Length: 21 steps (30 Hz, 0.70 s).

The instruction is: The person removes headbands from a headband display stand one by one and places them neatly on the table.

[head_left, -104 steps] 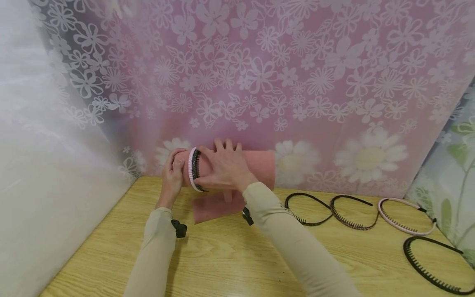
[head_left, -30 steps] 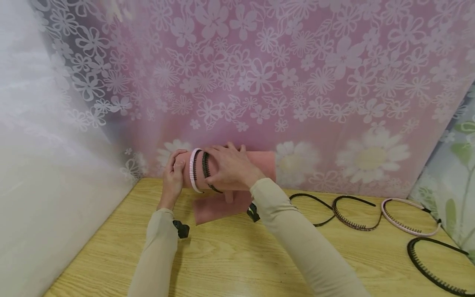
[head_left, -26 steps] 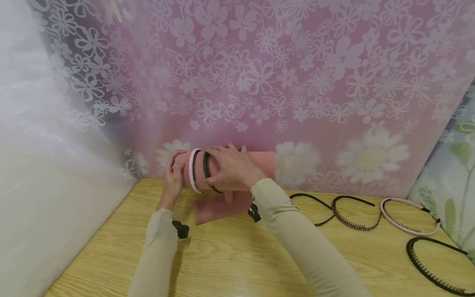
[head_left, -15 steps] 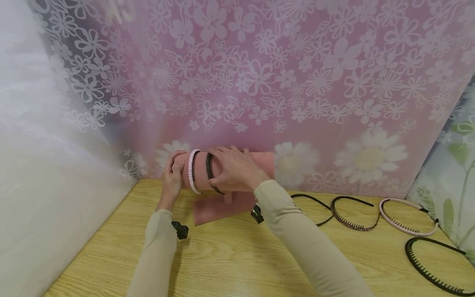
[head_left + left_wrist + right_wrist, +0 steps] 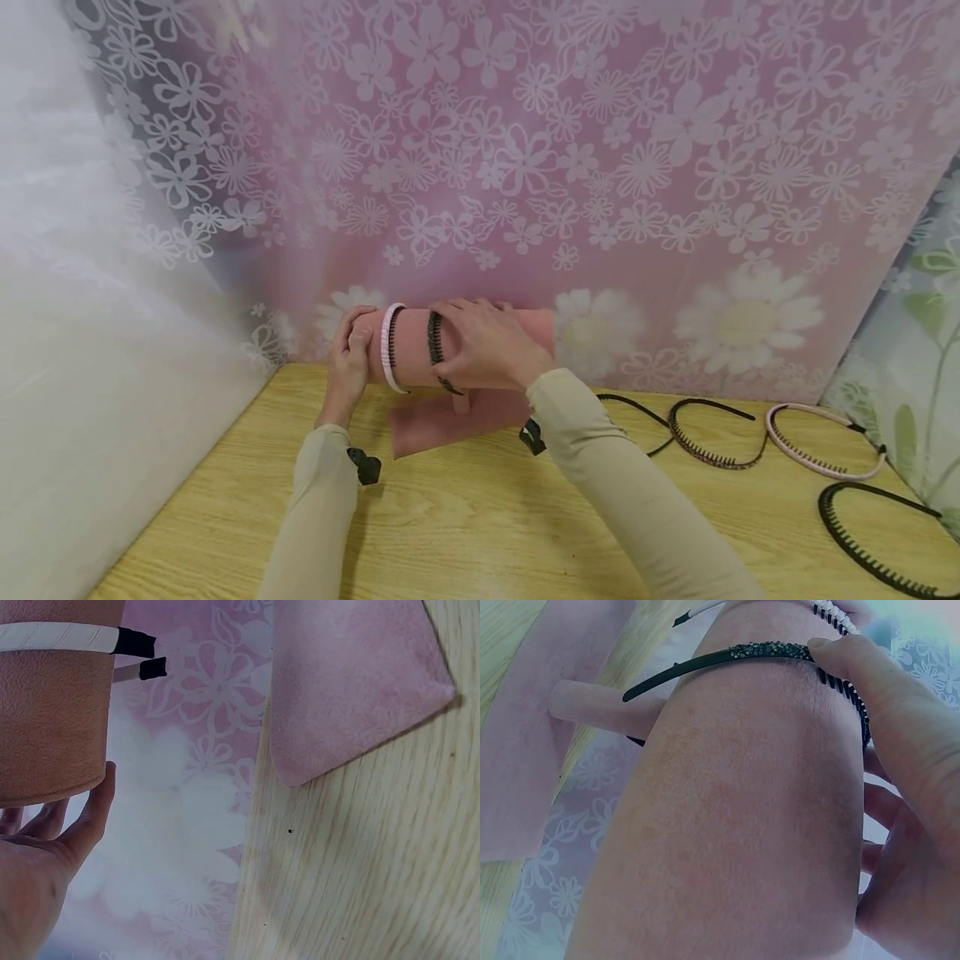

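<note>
A pink velvety headband stand (image 5: 412, 358), a horizontal roll on a short post and flat base, stands near the back wall. My left hand (image 5: 348, 350) grips the roll's left end, its fingers (image 5: 94, 817) at the rim. A white-and-pink headband (image 5: 388, 346) with dark teeth sits round the roll beside it. Further right, a dark headband (image 5: 435, 337) with sparkly beads (image 5: 769, 650) goes over the roll. My right hand (image 5: 491, 342) holds this dark headband, the thumb pressing its beaded band and the other fingers reaching over the roll's far side.
On the wooden table (image 5: 465, 533), to the right, lie a brown headband (image 5: 705, 454), a pink headband (image 5: 798, 454), a black headband (image 5: 855, 550) and another dark one (image 5: 637, 406), partly behind the right sleeve. A flowered pink curtain (image 5: 600, 167) hangs close behind the stand.
The dark headband has slid right along the roll with my right hand, away from the white-and-pink one, widening the gap. My left hand keeps its grip on the roll's end.
</note>
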Each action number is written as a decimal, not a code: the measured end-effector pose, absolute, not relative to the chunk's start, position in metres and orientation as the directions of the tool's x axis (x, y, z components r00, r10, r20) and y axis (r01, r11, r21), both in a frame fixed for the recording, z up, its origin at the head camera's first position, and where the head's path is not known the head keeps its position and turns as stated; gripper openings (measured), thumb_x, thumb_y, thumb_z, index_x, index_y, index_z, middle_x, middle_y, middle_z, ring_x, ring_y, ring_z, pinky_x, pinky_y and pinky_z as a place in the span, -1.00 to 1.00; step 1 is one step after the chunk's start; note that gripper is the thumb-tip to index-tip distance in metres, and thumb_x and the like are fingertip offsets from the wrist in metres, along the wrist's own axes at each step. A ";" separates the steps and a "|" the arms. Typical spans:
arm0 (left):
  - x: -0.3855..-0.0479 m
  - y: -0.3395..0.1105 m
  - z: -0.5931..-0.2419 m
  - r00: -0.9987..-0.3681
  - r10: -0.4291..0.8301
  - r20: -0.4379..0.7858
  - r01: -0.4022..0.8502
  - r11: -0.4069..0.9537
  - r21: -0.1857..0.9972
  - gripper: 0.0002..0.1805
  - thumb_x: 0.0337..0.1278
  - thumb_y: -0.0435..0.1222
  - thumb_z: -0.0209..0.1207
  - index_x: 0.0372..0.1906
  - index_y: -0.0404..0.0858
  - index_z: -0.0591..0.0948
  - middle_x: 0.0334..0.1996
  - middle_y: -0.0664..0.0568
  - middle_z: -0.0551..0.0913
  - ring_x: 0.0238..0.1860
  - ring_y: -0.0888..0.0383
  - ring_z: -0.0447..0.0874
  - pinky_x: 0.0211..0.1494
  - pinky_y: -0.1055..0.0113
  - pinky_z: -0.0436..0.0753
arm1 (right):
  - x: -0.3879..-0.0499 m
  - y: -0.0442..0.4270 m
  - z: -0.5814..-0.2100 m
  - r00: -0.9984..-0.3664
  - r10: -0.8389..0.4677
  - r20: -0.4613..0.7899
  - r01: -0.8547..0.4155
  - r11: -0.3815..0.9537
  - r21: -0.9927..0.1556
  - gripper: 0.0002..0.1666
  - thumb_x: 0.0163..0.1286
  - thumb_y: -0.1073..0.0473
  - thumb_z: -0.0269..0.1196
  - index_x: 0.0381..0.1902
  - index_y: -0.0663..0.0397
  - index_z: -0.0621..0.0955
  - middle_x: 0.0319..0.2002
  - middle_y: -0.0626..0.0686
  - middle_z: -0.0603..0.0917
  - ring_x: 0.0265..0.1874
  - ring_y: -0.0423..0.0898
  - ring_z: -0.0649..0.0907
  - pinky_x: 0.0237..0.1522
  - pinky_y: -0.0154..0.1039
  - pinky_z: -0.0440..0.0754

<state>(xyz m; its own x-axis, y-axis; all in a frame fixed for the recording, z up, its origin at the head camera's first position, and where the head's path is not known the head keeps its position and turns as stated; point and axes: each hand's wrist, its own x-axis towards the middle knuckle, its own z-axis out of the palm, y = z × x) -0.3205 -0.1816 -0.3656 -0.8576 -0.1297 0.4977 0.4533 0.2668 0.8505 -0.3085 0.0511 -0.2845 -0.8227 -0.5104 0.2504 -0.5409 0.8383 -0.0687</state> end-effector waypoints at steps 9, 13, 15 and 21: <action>-0.319 -0.181 -0.366 -0.858 -0.131 0.497 0.452 0.269 0.850 -0.54 0.58 -0.16 -0.08 0.39 -0.23 0.48 0.31 -0.19 0.54 0.07 0.04 0.55 0.19 0.11 0.49 | -0.303 0.062 -0.284 -0.830 -0.497 0.254 -0.533 0.841 -0.096 0.02 0.15 -0.34 0.39 0.53 -0.26 0.34 0.47 -0.10 0.45 0.41 0.05 0.45 0.37 0.24 0.35; -0.319 -0.182 -0.366 -0.861 -0.124 0.493 0.452 0.257 0.854 -0.54 0.58 -0.15 -0.08 0.39 -0.24 0.47 0.31 -0.19 0.53 0.05 0.12 0.55 0.19 0.15 0.49 | -0.300 0.067 -0.285 -0.831 -0.494 0.255 -0.529 0.844 -0.087 0.02 0.16 -0.36 0.38 0.53 -0.27 0.34 0.48 -0.12 0.44 0.43 0.03 0.44 0.37 0.25 0.35; -0.319 -0.183 -0.366 -0.858 -0.122 0.498 0.460 0.247 0.853 -0.54 0.58 -0.15 -0.08 0.39 -0.25 0.48 0.31 -0.19 0.53 0.05 0.15 0.54 0.19 0.15 0.48 | -0.299 0.068 -0.285 -0.829 -0.495 0.261 -0.529 0.845 -0.079 0.02 0.16 -0.36 0.38 0.53 -0.27 0.34 0.47 -0.12 0.45 0.43 0.03 0.45 0.37 0.26 0.35; -0.318 -0.185 -0.367 -0.855 -0.112 0.507 0.469 0.250 0.847 -0.56 0.58 -0.15 -0.09 0.37 -0.22 0.50 0.30 -0.18 0.54 0.04 0.18 0.55 0.19 0.15 0.48 | -0.295 0.073 -0.284 -0.833 -0.490 0.256 -0.520 0.852 -0.062 0.02 0.16 -0.35 0.36 0.54 -0.25 0.33 0.48 -0.11 0.45 0.44 0.03 0.44 0.40 0.28 0.33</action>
<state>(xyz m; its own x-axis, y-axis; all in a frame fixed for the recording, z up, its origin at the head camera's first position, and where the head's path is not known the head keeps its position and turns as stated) -0.3184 -0.1851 -0.3668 -0.8548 -0.1117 0.5067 0.4693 0.2503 0.8468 -0.2950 0.0729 -0.2839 -0.8335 -0.4897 0.2559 -0.5196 0.8522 -0.0618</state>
